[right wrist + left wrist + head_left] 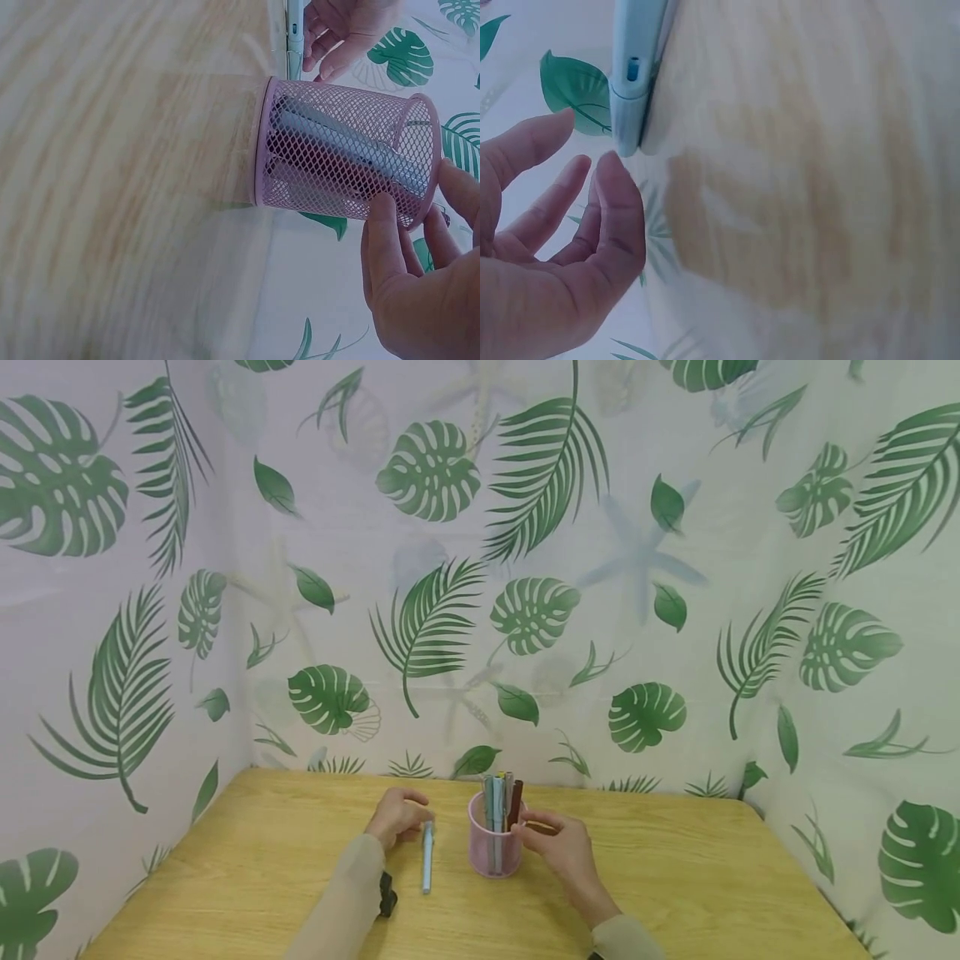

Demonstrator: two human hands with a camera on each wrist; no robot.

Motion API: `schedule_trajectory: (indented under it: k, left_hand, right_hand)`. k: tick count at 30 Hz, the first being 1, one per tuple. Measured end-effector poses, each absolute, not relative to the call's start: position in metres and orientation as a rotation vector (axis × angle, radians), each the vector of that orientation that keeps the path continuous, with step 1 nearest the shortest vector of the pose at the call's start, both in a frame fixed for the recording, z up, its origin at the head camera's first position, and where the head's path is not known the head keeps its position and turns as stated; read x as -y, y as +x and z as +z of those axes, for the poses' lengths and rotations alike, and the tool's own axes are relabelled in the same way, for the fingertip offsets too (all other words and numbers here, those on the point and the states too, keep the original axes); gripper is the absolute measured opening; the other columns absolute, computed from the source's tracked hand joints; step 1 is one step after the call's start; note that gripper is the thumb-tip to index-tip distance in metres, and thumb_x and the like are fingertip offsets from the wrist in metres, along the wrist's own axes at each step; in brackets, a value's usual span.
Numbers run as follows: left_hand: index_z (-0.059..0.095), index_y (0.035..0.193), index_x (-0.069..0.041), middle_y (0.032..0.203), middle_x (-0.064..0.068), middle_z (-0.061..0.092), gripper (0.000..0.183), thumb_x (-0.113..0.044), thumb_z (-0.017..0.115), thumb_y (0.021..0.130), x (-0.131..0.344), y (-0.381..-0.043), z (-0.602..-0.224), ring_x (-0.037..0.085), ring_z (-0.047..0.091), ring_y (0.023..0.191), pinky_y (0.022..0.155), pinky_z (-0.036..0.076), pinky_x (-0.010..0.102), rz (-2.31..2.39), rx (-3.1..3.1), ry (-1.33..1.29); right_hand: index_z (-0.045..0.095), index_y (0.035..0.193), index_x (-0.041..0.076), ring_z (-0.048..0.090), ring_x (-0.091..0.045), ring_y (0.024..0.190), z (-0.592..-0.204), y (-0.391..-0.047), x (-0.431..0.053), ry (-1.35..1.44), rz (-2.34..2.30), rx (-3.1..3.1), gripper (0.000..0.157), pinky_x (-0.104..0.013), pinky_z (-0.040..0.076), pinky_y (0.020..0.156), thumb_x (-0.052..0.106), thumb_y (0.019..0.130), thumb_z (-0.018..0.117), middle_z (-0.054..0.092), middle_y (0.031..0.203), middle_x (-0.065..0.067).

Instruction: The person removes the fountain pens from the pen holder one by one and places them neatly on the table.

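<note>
A light blue pen (427,858) lies on the table, pointing away from me. Beside its far end is my left hand (399,817), palm inward and fingers loosely bent. In the left wrist view, the fingertips of that hand (570,225) come close to the end of the pen (634,82) without gripping it. To the right stands a pink mesh pen holder (483,852) with several pens and markers (495,802) upright inside. My right hand (562,852) holds its right side near the rim, fingers and thumb bent against the mesh holder (337,150).
The wooden table (660,877) reaches back to a white sheet (337,527) printed with green leaves, which also hangs at both sides. A black band (387,895) is on the left wrist.
</note>
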State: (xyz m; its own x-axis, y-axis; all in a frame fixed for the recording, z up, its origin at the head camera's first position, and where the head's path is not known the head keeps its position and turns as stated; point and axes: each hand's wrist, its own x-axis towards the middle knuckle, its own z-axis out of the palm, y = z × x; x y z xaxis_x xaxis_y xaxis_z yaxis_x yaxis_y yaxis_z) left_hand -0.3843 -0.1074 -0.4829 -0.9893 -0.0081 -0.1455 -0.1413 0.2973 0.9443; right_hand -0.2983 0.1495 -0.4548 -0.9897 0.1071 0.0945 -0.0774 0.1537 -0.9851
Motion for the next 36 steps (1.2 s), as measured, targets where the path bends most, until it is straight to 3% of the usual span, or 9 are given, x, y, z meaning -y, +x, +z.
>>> schedule_trajectory:
  k: [7, 10, 16, 22, 36]
  left_hand:
    - [0.066, 0.113, 0.004, 0.073, 0.001, 0.055, 0.034, -0.003, 0.073, 0.081, 0.104, -0.384, -0.479, 0.009, 0.042, 0.053, 0.05, 0.042, 0.023, 1.743, -2.544, -0.121]
    - [0.066, 0.112, 0.003, 0.077, 0.003, 0.059, 0.032, -0.004, 0.073, 0.081, 0.102, -0.38, -0.474, 0.01, 0.045, 0.057, 0.054, 0.044, 0.024, 1.762, -2.554, -0.1]
    - [0.068, 0.108, 0.002, 0.099, 0.015, 0.069, 0.027, -0.004, 0.073, 0.082, 0.097, -0.373, -0.462, 0.021, 0.063, 0.085, 0.07, 0.055, 0.031, 1.85, -2.544, 0.029]
    - [0.067, 0.112, 0.003, 0.112, 0.021, 0.068, 0.027, -0.004, 0.071, 0.087, 0.09, -0.372, -0.457, 0.021, 0.067, 0.092, 0.079, 0.059, 0.035, 1.94, -2.445, 0.187]
    - [0.067, 0.113, 0.004, 0.112, 0.021, 0.07, 0.028, -0.005, 0.072, 0.087, 0.068, -0.373, -0.453, 0.018, 0.069, 0.094, 0.084, 0.059, 0.035, 2.178, -2.269, 0.347]
  right_hand:
    - [0.07, 0.109, -0.003, 0.064, -0.036, 0.112, -0.459, -0.301, -0.15, 0.0, 1.902, 2.305, 0.031, -0.041, 0.056, 0.09, 0.014, 0.084, 0.078, 0.063, 0.126, -0.022]
    - [0.072, 0.108, 0.0, 0.065, -0.035, 0.112, -0.459, -0.301, -0.149, -0.019, 1.884, 2.319, 0.029, -0.042, 0.056, 0.092, 0.014, 0.083, 0.078, 0.064, 0.126, -0.02]
    - [0.072, 0.109, -0.002, 0.066, -0.033, 0.111, -0.458, -0.3, -0.146, -0.021, 1.883, 2.316, 0.028, -0.041, 0.056, 0.092, 0.012, 0.085, 0.076, 0.065, 0.125, -0.021]
    - [0.072, 0.11, -0.002, 0.065, -0.031, 0.112, -0.458, -0.301, -0.146, -0.026, 1.867, 2.323, 0.029, -0.04, 0.055, 0.093, 0.012, 0.086, 0.076, 0.065, 0.124, -0.021]
    - [0.071, 0.111, -0.004, 0.063, -0.033, 0.115, -0.457, -0.301, -0.148, 0.012, 1.887, 2.321, 0.027, -0.041, 0.055, 0.094, 0.01, 0.088, 0.073, 0.063, 0.128, -0.023]
